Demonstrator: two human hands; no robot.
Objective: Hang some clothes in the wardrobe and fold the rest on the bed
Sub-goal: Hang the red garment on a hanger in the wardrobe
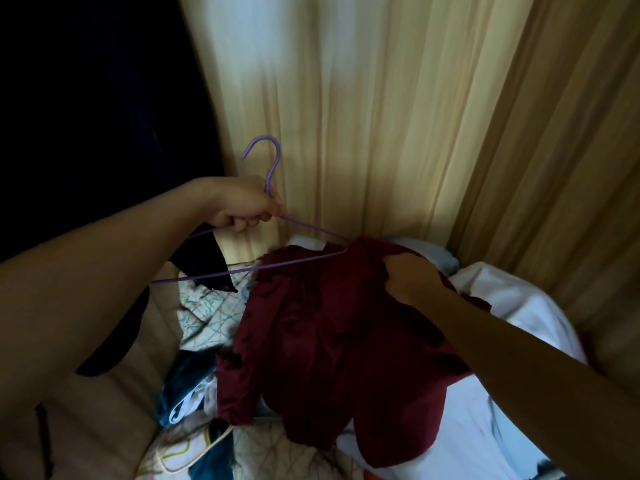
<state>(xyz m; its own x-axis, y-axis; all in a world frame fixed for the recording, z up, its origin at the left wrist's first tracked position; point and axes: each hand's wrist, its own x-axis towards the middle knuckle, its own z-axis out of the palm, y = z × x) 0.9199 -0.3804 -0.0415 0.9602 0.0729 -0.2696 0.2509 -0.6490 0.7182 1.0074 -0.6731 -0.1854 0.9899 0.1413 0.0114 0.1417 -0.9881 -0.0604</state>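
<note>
My left hand [244,209] grips a purple wire hanger [277,263] just below its hook, holding it up over the bed. The hanger's right end is tucked inside a dark red garment [311,327]. My right hand [412,277] pinches the top edge of that red garment near the hanger's right shoulder. The rest of the garment hangs down in folds over the bed. A dark cloth [204,263] hangs behind the hanger's left side.
Beige curtains [381,116] fill the background. Below lie a patterned sheet [204,313], a white duvet [512,306], a pale pillow [429,252] and blue-white clothes [188,393]. A tan padded bed edge [104,427] runs at lower left. Darkness fills the upper left.
</note>
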